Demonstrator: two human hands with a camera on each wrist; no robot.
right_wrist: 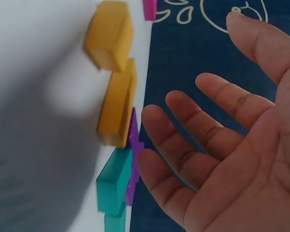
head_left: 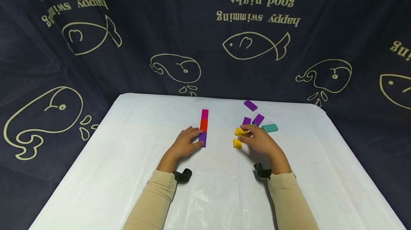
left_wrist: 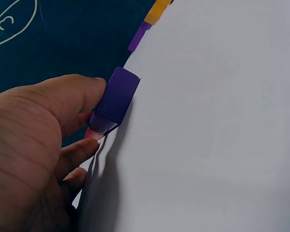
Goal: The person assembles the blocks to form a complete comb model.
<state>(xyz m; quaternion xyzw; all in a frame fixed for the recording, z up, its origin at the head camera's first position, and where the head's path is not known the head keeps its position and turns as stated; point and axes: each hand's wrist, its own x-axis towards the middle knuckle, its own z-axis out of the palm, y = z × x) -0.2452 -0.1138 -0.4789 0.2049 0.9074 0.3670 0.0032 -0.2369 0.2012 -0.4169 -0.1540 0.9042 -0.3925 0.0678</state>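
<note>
A row of blocks runs away from me: a magenta block at the far end, a red block, then a purple block nearest. My left hand holds that purple block from its left side, thumb by the near end and fingertips by the red joint; the left wrist view shows the purple block beside the thumb. Spread and relaxed, my right hand hovers with nothing in it near two yellow blocks. In the right wrist view its fingers are apart from the yellow block.
Purple blocks and a teal block lie beyond the right hand, and another purple block sits near the table's far edge. A white cloth covers the table. Behind hangs a dark printed curtain.
</note>
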